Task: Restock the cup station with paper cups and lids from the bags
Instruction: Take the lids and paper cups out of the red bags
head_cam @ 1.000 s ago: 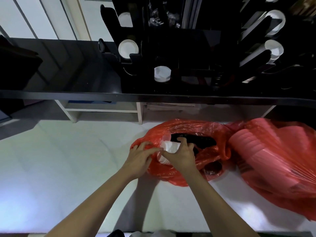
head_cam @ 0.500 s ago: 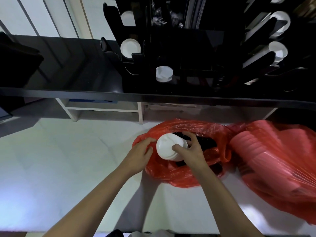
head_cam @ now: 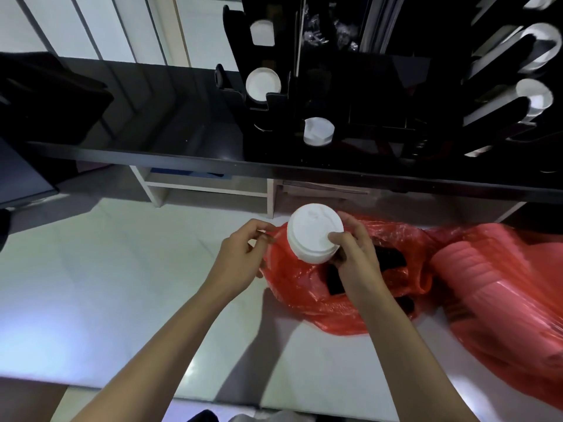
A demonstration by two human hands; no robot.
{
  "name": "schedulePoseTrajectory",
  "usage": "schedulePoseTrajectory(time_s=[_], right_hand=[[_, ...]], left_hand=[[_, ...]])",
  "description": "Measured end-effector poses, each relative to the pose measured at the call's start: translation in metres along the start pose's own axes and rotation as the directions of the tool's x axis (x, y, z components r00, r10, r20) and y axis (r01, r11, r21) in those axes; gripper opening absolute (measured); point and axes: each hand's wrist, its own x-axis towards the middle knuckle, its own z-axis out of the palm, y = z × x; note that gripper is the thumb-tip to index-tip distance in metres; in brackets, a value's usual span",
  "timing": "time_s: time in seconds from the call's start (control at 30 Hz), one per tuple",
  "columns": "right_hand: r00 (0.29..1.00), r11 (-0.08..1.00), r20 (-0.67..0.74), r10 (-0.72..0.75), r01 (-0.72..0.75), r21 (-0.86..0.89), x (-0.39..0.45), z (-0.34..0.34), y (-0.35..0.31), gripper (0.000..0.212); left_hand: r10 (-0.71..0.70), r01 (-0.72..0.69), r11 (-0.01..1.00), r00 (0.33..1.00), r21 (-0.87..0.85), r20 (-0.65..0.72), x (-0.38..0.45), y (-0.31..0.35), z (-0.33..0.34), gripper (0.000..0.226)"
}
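The right hand (head_cam: 355,257) has its fingers and thumb clamped around a stack of white domed plastic lids (head_cam: 313,236), held above the open mouth of a red translucent plastic bag (head_cam: 307,287) on the pale floor. The left hand (head_cam: 240,263) pinches the bag's rim with curled fingers. Beyond, the black cup station (head_cam: 335,95) on the dark counter (head_cam: 146,123) shows round white cups and lids in its slots.

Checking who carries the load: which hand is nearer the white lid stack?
Right. The right hand grips the white lid stack; the left hand pinches the red bag rim beside it.
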Motion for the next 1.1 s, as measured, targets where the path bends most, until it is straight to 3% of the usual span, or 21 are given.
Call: schedulePoseTrajectory(time_s=[0.17,0.33,0.47,0.6,0.8,0.9,1.03,1.1], right_hand=[[0.992,1.000,0.127,0.001,0.001,-0.020,-0.004,0.028,-0.004,0.050],[0.982,0.999,0.188,0.013,-0.004,-0.048,-0.005,0.060,0.004,0.060],[0.961,0.996,0.268,0.070,-0.053,-0.073,-0.006,0.081,0.016,0.055],[0.935,0.977,0.307,0.176,-0.129,-0.169,-0.008,0.096,0.033,0.047],[0.924,0.908,0.266,0.275,-0.159,-0.387,-0.003,0.097,0.063,0.046],[0.942,0.870,0.233,0.243,-0.105,-0.481,0.000,0.094,0.078,0.068],[0.953,0.833,0.212,0.214,-0.065,-0.550,0.005,0.089,0.088,0.039],[0.959,0.825,0.199,0.199,-0.054,-0.563,0.008,0.089,0.095,0.036]], left_hand=[[0.015,-0.022,0.991,0.998,-0.134,-0.054,-0.008,-0.001,-0.007,0.023],[0.014,-0.039,0.958,0.996,-0.286,-0.090,-0.019,-0.001,-0.020,0.041],[-0.013,-0.035,0.962,0.985,-0.271,-0.173,-0.026,-0.010,-0.034,0.043],[-0.075,0.024,0.972,0.975,-0.235,-0.211,-0.033,-0.030,-0.048,0.032],[-0.271,0.230,0.931,0.956,-0.282,-0.115,-0.043,-0.062,-0.053,0.034],[-0.343,0.314,0.902,0.938,-0.296,-0.049,-0.046,-0.072,-0.048,0.041],[-0.418,0.404,0.856,0.908,-0.323,0.029,-0.045,-0.081,-0.039,0.027],[-0.439,0.428,0.842,0.898,-0.328,0.043,-0.043,-0.087,-0.036,0.031]])
